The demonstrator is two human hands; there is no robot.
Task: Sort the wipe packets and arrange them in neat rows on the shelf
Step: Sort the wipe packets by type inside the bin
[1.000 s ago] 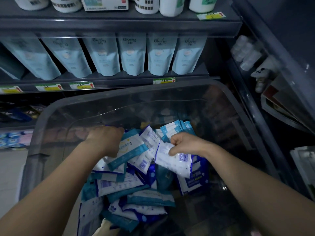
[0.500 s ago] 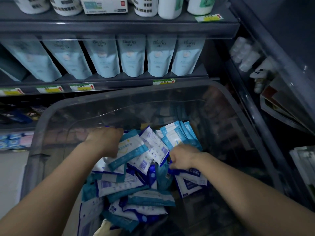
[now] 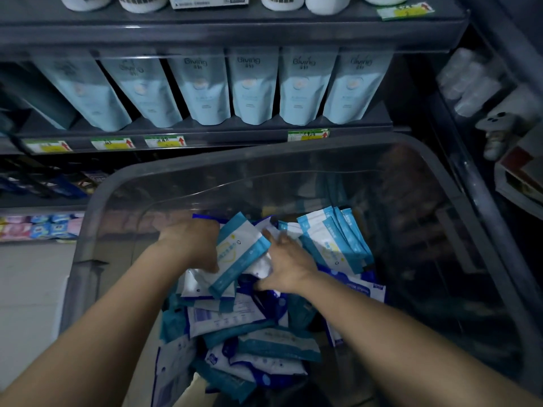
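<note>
A clear plastic bin [image 3: 97, 207] in front of me holds a loose heap of wipe packets [image 3: 252, 333], white with teal or dark blue bands. My left hand [image 3: 194, 245] grips a small stack of teal-and-white packets [image 3: 238, 254] above the heap. My right hand [image 3: 289, 265] reaches into the pile just right of that stack, fingers spread and slightly blurred, touching white packets. Several teal packets [image 3: 338, 239] stand on edge against the bin's far right side.
Grey shelves stand behind the bin. One shelf [image 3: 205, 127] carries a row of pale blue pouches [image 3: 252, 86] with price tags [image 3: 164, 141] on its edge. White bottles [image 3: 282, 0] sit on the shelf above. Pink and blue packs [image 3: 38, 227] lie low at left.
My right hand let go of the white packet, dipped toward the right of the pile, then moved up and left beside the stack in my left hand. The left hand has barely moved.
</note>
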